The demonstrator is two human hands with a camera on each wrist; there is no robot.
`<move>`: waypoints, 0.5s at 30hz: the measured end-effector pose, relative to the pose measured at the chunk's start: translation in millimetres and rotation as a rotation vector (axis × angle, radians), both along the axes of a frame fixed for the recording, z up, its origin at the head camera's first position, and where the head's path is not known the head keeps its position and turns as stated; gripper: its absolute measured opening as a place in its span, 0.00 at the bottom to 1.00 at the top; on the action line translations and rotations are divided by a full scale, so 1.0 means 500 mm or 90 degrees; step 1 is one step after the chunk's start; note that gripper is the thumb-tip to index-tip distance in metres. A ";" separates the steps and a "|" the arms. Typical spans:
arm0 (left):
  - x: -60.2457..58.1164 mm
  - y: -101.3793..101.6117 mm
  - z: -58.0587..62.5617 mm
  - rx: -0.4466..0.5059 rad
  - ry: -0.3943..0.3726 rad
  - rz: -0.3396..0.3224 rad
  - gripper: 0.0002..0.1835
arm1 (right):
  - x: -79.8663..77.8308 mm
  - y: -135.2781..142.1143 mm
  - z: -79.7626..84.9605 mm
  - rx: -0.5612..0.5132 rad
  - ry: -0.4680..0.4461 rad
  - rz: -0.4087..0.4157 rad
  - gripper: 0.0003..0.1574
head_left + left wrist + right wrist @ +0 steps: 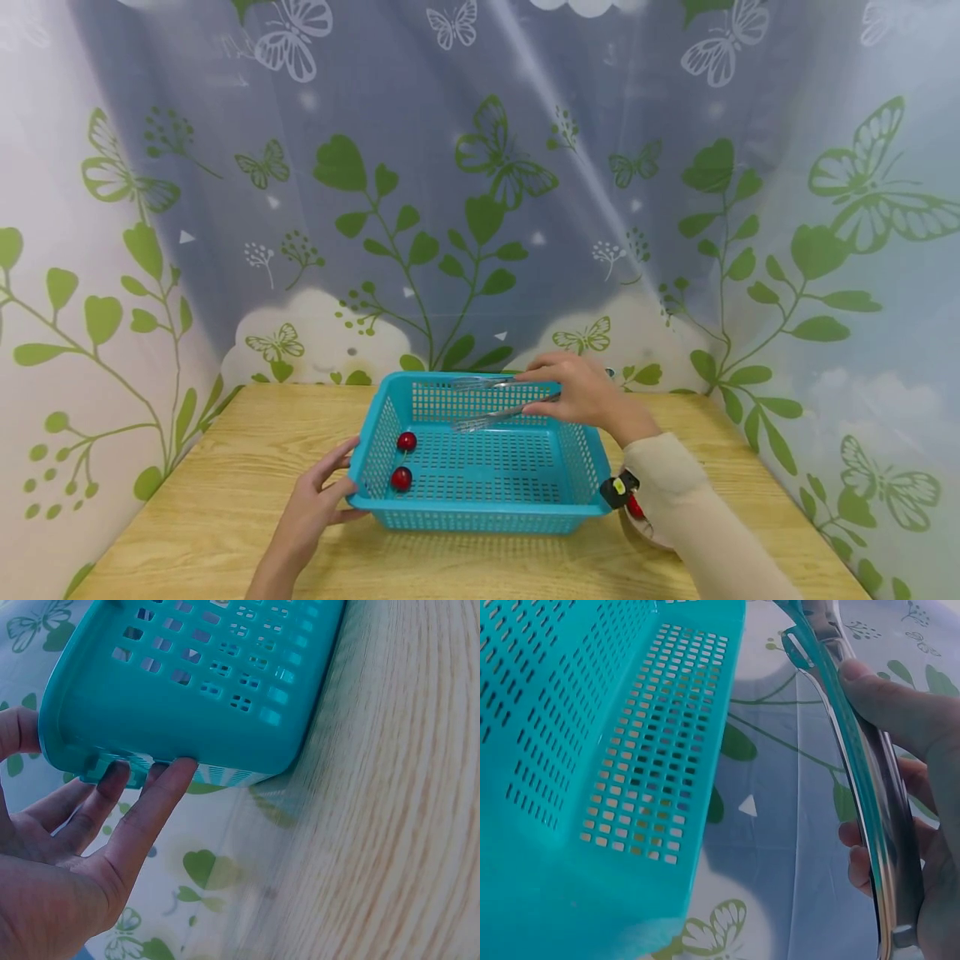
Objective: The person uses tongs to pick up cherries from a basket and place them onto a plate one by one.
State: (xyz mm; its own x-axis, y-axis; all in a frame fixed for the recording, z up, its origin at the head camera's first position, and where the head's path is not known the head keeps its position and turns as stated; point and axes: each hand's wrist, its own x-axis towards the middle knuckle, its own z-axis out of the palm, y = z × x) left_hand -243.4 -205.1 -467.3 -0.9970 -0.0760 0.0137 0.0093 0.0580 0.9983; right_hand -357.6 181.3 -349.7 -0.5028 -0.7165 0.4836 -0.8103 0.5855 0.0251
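Note:
A blue-green plastic basket (480, 506) with perforated walls sits on the table. Two dark red cherries, one cherry (407, 442) behind the other cherry (401, 478), lie at the left of its floor. My left hand (318, 492) holds the basket's left end; in the left wrist view its fingers (154, 806) touch the rim and end wall. Over the back right of the basket, my right hand (573, 387) grips metal tongs (498, 414). The tongs' arms are spread apart, pointing left, with nothing between the tips. In the right wrist view the tongs (877, 795) lie along the palm.
At the right, a pale bowl (654, 537) with red fruit (634, 507) stands beside the basket, mostly hidden by my right sleeve (697, 492). A wooden table (300, 417) lies under everything. A patterned curtain (480, 275) hangs close behind and at both sides.

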 end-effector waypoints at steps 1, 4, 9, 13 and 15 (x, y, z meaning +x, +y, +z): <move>0.000 0.000 0.000 0.000 0.000 -0.001 0.35 | -0.002 -0.003 -0.003 0.001 0.001 -0.001 0.30; 0.000 0.001 0.000 0.001 0.000 -0.002 0.35 | -0.006 -0.012 -0.008 0.006 -0.006 -0.007 0.30; 0.000 0.001 0.001 0.004 0.000 -0.003 0.36 | -0.012 -0.030 -0.012 0.019 -0.028 -0.002 0.30; 0.001 0.001 0.001 0.002 -0.001 -0.002 0.36 | -0.019 -0.045 -0.018 0.030 -0.035 0.001 0.30; 0.001 0.001 0.002 0.001 -0.002 -0.002 0.36 | -0.023 -0.053 -0.022 0.035 -0.034 0.006 0.29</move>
